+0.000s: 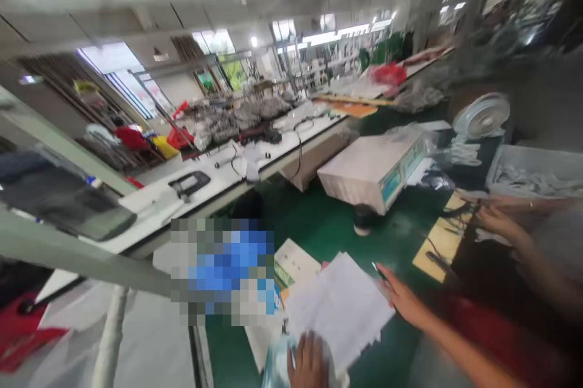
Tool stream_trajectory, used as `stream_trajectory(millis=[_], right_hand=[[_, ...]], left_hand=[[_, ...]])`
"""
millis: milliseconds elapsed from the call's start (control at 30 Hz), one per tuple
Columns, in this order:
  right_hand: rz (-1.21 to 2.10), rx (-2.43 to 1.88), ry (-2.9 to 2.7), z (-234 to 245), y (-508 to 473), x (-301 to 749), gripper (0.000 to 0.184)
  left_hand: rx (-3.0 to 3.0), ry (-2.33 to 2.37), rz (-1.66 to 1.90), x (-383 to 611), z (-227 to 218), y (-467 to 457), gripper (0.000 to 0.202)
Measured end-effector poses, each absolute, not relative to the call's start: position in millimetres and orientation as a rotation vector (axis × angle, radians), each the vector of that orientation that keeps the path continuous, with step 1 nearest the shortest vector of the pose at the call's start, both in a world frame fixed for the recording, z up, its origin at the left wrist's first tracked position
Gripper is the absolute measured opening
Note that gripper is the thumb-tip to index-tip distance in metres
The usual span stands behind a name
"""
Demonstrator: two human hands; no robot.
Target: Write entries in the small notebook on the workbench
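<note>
1 left hand [310, 359] lies, fingers loosely spread, over 1 bluish plastic packet [276, 359], grip impossible to tell; 1 right hand [406, 299] curls around 1 pen-like tool [381, 273] beside 1 white paper stack [339, 309] on the green table [314, 221], the step apparently paper handling, the next move calling for steady sheets.

Your location: workshop or factory floor. Listed around you: green worktop [328, 230], near; boxy instrument [364, 163] with teal front panel, upon it; dark hand tools [438, 262] on yellow sheet [423, 254], right; bin [546, 156] of white pieces, right; long white bench [223, 180], left; heaped, plastic-wrapped goods [228, 121], beyond it; strip lights [339, 33], far.
</note>
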State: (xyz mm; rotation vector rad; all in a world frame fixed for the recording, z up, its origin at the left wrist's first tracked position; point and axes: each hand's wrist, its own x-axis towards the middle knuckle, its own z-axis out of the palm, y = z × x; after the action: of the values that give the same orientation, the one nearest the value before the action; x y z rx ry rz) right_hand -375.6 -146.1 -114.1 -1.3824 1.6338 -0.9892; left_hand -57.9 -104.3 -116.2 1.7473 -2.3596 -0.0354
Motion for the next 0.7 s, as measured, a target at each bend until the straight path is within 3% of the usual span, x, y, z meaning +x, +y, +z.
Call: stream_trajectory(millis=[100, 267, 400, 600, 700], right_hand=[[-0.935, -1.150, 1.334, -98.6, -130.6, -353.3, 0.061], [-0.956, -0.759, 0.880, -87.2, -124.8, -304.6, 0.039], [-1.019, -0.654, 0.559, -91.5, -132.8, -271.7, 0.046], [-1.119, -0.945, 0.963, -112.4, -122.0, -235.4, 0.016], [-1.119, -1.131, 1.134, -121.7, -107.3, -229.6, 0.021]], left_hand=[[1.706, -2.294, -0.099, -53.3, -128.2, -98.0, 0.033], [1.681, -2.163, -0.075, -54.9, -132.2, -85.2, 0.026], [1.652, -2.080, -0.062, -56.5, -134.6, -72.2, 0.025], [1.618, -2.038, -0.014, -55.3, -143.7, -56.3, 0.026], [1.586, -2.002, 0.046, -56.3, -149.3, -52.7, 0.028]])
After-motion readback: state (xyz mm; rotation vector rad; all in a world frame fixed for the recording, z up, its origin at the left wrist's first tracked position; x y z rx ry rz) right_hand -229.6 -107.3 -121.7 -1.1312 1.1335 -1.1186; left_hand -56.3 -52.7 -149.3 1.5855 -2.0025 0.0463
